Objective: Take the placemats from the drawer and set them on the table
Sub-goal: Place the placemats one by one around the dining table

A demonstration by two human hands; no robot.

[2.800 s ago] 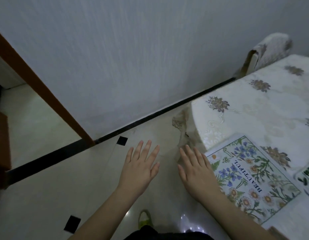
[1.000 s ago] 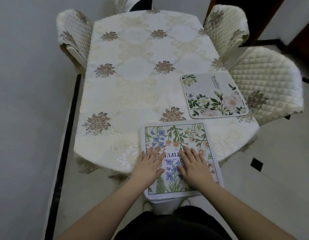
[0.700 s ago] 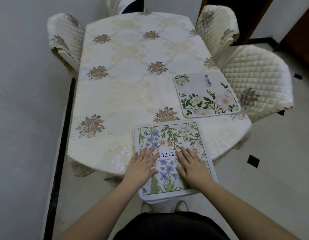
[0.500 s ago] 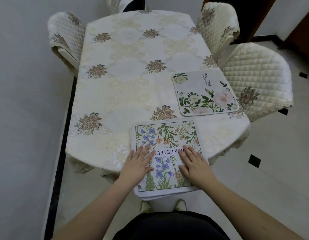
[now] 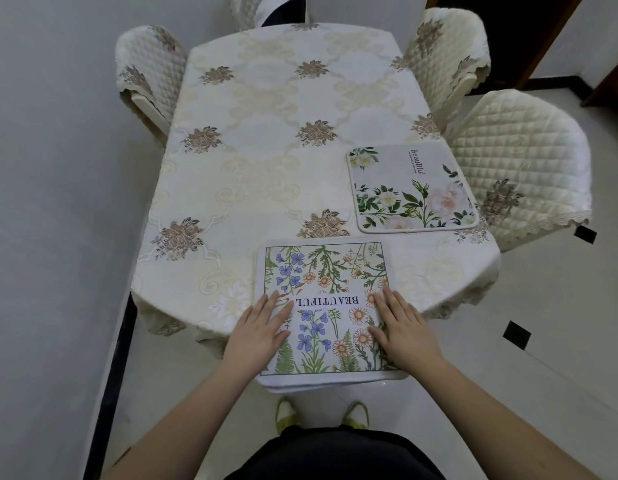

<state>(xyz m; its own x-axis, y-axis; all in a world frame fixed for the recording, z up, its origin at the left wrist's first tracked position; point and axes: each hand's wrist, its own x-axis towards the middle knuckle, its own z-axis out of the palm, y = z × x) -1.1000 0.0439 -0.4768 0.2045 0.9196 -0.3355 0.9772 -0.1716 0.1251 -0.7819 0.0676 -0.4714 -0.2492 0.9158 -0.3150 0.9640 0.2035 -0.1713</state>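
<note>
Now both hands lie flat, fingers straight and together, on a square white placemat printed with blue and orange flowers, green ferns and the word BEAUTIFUL, which sits at the near edge of an oval table covered in a cream cloth with brown flower clusters. The left hand presses along the mat's left border, with its fingertips near the first blue blossoms, and the right hand presses along the right border over the orange daisies; the two hands are well apart, with the printed word between them, and neither curls round anything. The mat's near edge hangs a little past the table's rim, above a pair of yellow-green shoes on the pale tiled floor. A second placemat, pale grey with rounded corners, white and pink roses and the word Beautiful, lies flat on the cloth further back at the right edge of the table, just apart from the first mat's far right corner. Beside it stands a chair in a quilted cream cover. Another covered chair stands at the far right, and one more at the far left against the grey wall.
</note>
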